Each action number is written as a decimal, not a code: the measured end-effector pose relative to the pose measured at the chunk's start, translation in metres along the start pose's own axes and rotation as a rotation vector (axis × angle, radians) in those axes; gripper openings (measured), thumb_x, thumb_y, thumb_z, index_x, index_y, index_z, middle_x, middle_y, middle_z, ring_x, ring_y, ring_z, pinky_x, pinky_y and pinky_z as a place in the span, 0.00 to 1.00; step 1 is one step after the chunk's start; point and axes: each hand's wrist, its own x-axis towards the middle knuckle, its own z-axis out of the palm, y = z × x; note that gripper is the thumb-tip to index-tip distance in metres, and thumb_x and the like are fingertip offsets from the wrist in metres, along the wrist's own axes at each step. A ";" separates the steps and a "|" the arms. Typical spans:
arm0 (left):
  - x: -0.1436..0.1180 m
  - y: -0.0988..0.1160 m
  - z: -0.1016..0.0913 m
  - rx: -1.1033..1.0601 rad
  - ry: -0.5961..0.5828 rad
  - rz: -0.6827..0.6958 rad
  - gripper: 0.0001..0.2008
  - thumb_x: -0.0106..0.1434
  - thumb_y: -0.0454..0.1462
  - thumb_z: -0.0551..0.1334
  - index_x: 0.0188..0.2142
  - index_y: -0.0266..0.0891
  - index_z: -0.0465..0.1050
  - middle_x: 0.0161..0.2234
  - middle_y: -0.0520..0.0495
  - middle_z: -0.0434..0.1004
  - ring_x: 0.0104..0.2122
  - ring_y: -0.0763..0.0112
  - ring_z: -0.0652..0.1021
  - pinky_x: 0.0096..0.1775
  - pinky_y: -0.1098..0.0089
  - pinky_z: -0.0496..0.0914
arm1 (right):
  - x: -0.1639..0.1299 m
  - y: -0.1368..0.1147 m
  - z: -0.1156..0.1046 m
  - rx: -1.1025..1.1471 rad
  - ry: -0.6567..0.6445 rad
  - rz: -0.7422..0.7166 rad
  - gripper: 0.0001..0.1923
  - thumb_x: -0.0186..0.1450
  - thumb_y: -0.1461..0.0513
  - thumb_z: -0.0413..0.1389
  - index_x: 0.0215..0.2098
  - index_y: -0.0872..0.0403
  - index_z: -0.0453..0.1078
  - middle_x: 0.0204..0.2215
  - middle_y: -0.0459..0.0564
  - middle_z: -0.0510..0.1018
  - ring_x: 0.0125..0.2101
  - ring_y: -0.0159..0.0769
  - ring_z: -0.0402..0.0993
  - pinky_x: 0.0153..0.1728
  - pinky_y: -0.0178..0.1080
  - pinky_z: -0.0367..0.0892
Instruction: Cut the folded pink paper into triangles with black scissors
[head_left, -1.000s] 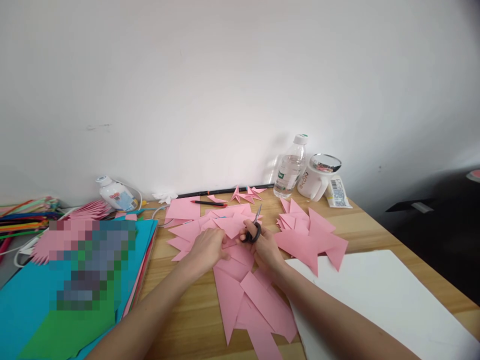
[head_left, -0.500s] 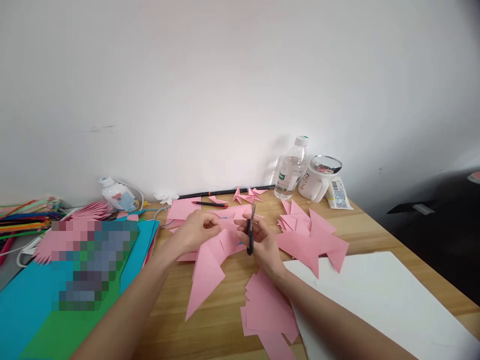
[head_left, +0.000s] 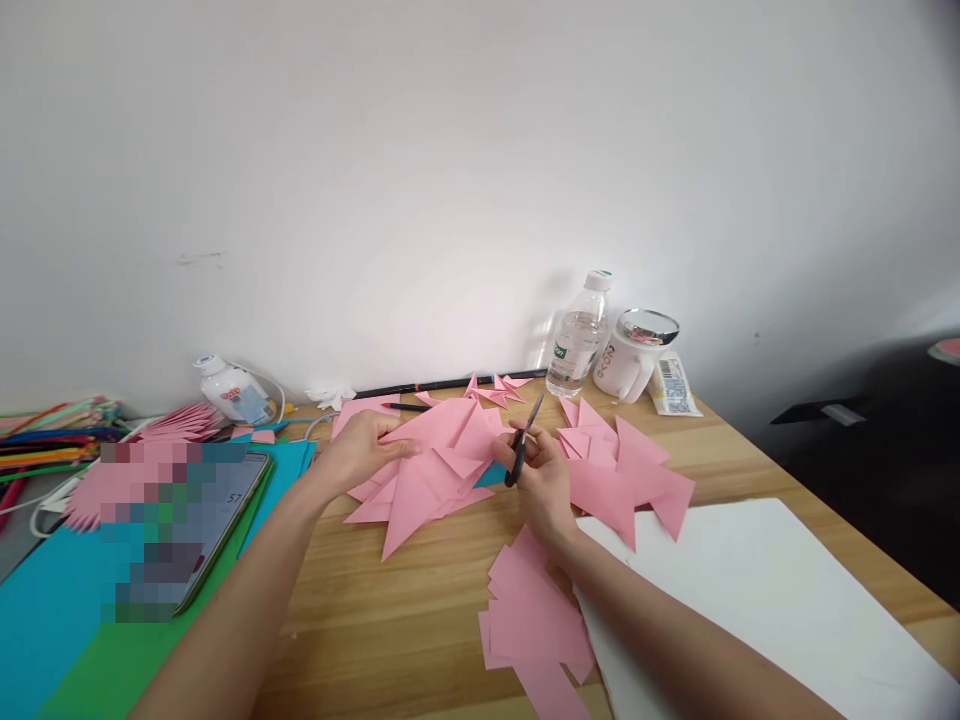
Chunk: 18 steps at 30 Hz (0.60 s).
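Here the left hand [head_left: 360,450] pinches pink paper [head_left: 431,470]; right hand [head_left: 541,478] grips scissors [head_left: 523,455].

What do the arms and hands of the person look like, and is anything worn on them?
Both forearms are bare: no sleeves reach into view, and I see no watch, bracelet, ring or glove. The left hand and right hand are bare too. The fingers are slim. Nails are too small to judge.
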 end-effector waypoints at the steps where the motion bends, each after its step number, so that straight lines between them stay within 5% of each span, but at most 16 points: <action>1: 0.001 -0.003 0.001 -0.049 0.020 -0.047 0.14 0.47 0.45 0.63 0.18 0.37 0.67 0.20 0.50 0.74 0.25 0.65 0.75 0.26 0.71 0.66 | 0.001 0.001 -0.001 0.007 0.012 0.000 0.20 0.48 0.61 0.63 0.38 0.54 0.63 0.27 0.46 0.74 0.25 0.31 0.70 0.23 0.33 0.63; 6: -0.002 -0.010 0.020 -0.584 0.273 -0.089 0.16 0.55 0.47 0.58 0.28 0.34 0.67 0.24 0.46 0.75 0.21 0.70 0.75 0.25 0.69 0.69 | -0.001 0.002 0.001 0.018 -0.015 0.005 0.18 0.51 0.59 0.61 0.39 0.53 0.64 0.31 0.48 0.76 0.29 0.33 0.72 0.30 0.37 0.67; 9: -0.006 -0.009 0.030 -0.774 0.202 -0.053 0.14 0.58 0.45 0.55 0.28 0.35 0.65 0.23 0.49 0.73 0.18 0.75 0.71 0.22 0.72 0.66 | -0.005 -0.001 0.004 -0.015 -0.238 0.053 0.18 0.51 0.59 0.62 0.39 0.52 0.66 0.29 0.46 0.76 0.28 0.33 0.71 0.31 0.36 0.66; 13: -0.010 -0.002 0.032 -0.745 0.093 0.022 0.12 0.59 0.43 0.55 0.27 0.35 0.63 0.24 0.49 0.72 0.17 0.78 0.69 0.20 0.74 0.63 | -0.010 -0.002 0.006 -0.102 -0.540 0.153 0.20 0.48 0.60 0.64 0.40 0.52 0.68 0.29 0.45 0.76 0.28 0.32 0.71 0.31 0.36 0.66; 18: -0.013 0.009 0.032 -0.649 0.018 0.063 0.14 0.60 0.44 0.54 0.29 0.33 0.65 0.25 0.44 0.75 0.19 0.73 0.73 0.20 0.72 0.65 | -0.012 -0.004 0.006 -0.103 -0.649 0.159 0.20 0.51 0.59 0.62 0.41 0.51 0.67 0.30 0.47 0.76 0.31 0.33 0.71 0.34 0.37 0.66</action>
